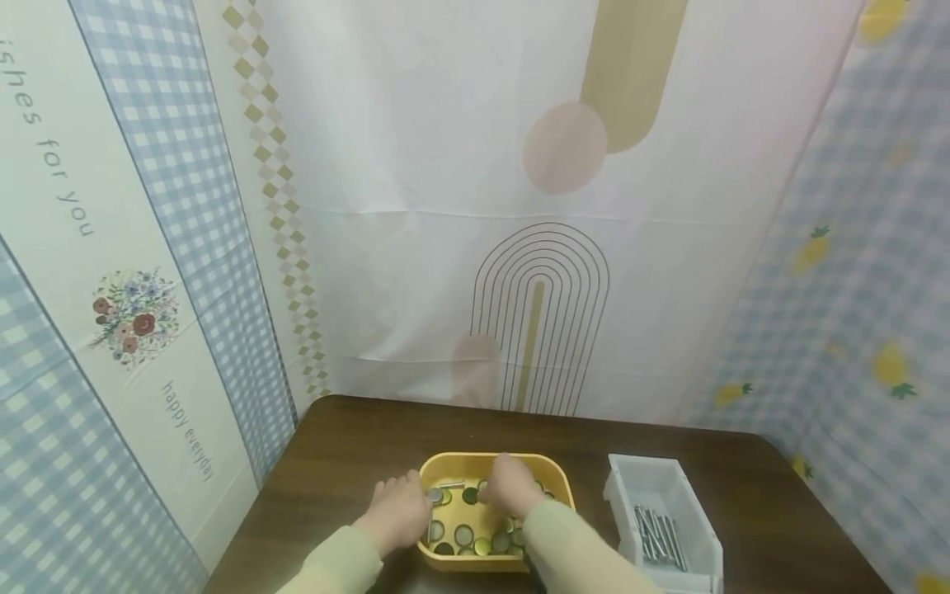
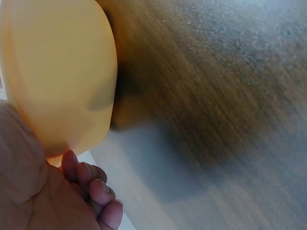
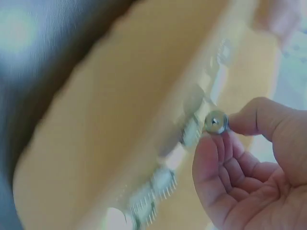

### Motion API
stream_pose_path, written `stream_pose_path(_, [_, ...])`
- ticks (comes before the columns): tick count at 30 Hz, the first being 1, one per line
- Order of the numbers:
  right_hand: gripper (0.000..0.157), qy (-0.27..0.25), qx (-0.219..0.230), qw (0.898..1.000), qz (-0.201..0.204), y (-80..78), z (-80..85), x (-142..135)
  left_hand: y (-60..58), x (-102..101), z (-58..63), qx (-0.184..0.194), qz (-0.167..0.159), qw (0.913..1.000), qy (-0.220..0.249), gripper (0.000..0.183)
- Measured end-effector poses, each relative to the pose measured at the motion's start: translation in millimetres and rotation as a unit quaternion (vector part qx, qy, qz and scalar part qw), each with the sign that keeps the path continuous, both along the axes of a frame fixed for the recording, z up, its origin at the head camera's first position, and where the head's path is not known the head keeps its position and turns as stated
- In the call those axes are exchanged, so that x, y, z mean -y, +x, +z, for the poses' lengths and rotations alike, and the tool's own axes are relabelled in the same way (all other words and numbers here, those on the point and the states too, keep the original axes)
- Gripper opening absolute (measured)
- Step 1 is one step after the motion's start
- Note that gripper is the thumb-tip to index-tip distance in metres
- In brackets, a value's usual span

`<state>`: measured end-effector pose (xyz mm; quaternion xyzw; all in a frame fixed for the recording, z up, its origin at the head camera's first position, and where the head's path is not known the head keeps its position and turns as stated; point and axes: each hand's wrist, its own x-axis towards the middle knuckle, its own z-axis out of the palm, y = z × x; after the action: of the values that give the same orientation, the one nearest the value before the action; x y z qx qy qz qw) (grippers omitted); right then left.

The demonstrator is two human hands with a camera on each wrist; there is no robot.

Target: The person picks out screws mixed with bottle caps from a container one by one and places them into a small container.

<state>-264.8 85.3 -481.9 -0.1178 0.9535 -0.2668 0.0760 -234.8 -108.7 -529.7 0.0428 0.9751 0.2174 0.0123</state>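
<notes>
A yellow plastic bin (image 1: 475, 563) stands on the table, with several bottle caps (image 1: 463, 535) and a few slim metal pieces lying in it. My left hand (image 1: 401, 507) holds the bin's left rim; in the left wrist view its curled fingers (image 2: 100, 189) are at the end of the bin's wall (image 2: 62, 72). Over the inside of the bin, my right hand (image 1: 514, 487) pinches a screw (image 3: 216, 122) between thumb and forefinger. Its round metal head faces the right wrist camera, so the shank is hidden. Ridged caps (image 3: 163, 179) lie behind it, blurred.
To the right of the yellow bin stands a light grey open bin (image 1: 660, 478) with several long silver screws (image 1: 659, 536) in it. The dark wooden table (image 1: 356, 437) ends at a patterned cloth (image 1: 401, 289) behind, and more cloth hangs on both sides.
</notes>
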Motion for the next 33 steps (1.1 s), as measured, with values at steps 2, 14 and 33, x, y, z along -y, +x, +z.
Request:
stream_pose_path(2, [0.029,-0.007,0.008,1.0,0.002,-5.5,11.4,-17,-1.2,-1,-0.1,0.002,0.0,1.0,-0.001,0.028])
stream_pose_path(14, [0.025,-0.052,0.063,0.993,-0.09,-18.9,50.7,-165,-3.6,-3,11.1,0.04,-0.002,0.9983,0.041,0.038])
stream_pose_path(33, [0.033,-0.021,0.074,0.99,-0.115,-12.7,33.1,-221,-5.4,7,6.1,0.036,-0.04,0.9972,0.05,0.042])
